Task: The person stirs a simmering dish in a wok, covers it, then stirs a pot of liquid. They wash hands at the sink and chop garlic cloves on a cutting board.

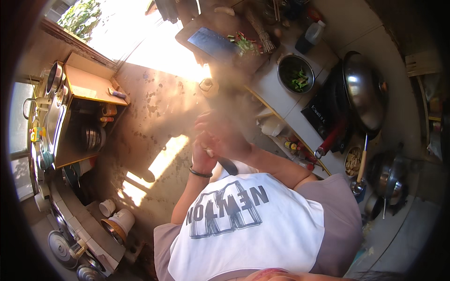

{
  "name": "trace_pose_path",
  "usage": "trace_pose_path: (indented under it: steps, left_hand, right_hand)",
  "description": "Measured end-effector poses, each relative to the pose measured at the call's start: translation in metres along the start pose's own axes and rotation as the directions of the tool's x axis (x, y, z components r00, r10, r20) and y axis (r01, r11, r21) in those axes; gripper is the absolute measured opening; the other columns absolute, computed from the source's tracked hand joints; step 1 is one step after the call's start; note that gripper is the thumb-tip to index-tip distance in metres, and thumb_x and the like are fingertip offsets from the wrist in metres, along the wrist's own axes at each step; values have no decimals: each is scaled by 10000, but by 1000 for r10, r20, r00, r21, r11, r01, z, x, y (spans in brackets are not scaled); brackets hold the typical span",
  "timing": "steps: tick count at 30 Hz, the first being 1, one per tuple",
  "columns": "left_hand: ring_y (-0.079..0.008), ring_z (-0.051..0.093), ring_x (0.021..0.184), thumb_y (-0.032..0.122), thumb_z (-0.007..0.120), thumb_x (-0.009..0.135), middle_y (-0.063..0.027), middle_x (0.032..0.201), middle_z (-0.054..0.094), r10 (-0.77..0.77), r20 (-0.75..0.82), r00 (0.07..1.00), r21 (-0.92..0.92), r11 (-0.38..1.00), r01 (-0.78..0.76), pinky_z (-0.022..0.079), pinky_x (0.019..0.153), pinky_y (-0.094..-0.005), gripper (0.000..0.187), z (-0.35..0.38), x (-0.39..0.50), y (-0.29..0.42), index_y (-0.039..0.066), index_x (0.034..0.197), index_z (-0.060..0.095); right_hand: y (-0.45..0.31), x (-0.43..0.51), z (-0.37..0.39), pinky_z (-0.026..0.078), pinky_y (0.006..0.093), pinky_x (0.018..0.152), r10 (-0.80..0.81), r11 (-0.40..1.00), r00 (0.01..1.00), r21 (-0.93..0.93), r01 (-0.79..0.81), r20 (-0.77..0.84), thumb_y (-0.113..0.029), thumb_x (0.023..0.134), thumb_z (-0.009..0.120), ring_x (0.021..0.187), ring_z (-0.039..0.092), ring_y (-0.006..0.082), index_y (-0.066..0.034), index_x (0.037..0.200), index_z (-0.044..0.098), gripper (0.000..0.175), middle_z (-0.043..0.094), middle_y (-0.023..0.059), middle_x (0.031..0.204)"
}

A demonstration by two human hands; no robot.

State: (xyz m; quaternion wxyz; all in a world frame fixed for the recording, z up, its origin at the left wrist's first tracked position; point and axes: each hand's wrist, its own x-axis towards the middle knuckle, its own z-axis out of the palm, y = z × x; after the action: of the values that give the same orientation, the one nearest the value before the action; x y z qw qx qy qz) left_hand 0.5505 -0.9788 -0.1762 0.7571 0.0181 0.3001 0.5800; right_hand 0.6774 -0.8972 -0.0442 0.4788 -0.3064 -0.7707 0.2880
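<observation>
Both my hands are raised together in front of my chest, over the floor. My left hand [204, 154], with a dark bracelet at the wrist, has its fingers curled around a small pale piece [209, 152], perhaps a garlic clove. Against it rests my right hand [223, 135], blurred by a hazy patch in the view, so its fingers and anything in them are unclear. Beyond the hands, a broad cleaver [207, 40] lies on a round chopping board [188, 30] beside chopped green and red vegetables [246, 45].
On the right-hand counter [277, 100] stand a metal bowl of cut green peppers [299, 80], a lidded wok [365, 93] on a black cooker [320, 116], and a bowl of pale slices [352, 161]. A cabinet [95, 82] stands left; white buckets [123, 219] sit lower left.
</observation>
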Motion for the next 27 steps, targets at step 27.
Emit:
trace_pose_path:
  steps: [27]
  left_hand:
    - [-71, 475, 630, 255, 539, 1080, 36, 730, 538, -37, 203, 979, 918, 355, -177, 390, 569, -254, 291, 69, 371, 284, 1, 1003, 659]
  right_hand:
    - [144, 86, -31, 542, 409, 627, 728, 319, 457, -338, -885, -510, -307, 858, 814, 690, 656, 345, -145, 1156, 736, 349, 616, 121, 715]
